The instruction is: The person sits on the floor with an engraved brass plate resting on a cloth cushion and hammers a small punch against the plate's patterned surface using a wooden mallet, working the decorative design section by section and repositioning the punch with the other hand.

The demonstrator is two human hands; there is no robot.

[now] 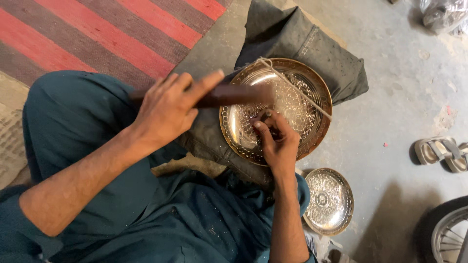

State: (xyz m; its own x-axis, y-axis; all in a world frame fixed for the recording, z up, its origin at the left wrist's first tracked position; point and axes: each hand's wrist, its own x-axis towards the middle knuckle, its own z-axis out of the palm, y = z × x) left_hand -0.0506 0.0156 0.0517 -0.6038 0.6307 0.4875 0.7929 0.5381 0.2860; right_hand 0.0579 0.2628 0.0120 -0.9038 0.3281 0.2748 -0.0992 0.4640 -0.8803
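Brass plate [297, 97] lies on grey cushion [312, 48] w/ string [297, 90] across it; right hand [275, 139] pinches small punch [265, 117] against plate, left hand [168, 107] grips wooden mallet [234, 95] just above

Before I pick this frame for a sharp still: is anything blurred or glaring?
Head view: the dark tool in the left hand is smeared by motion; the large brass plate throws bright glare near its upper left rim; the right hand and small plate look sharp.
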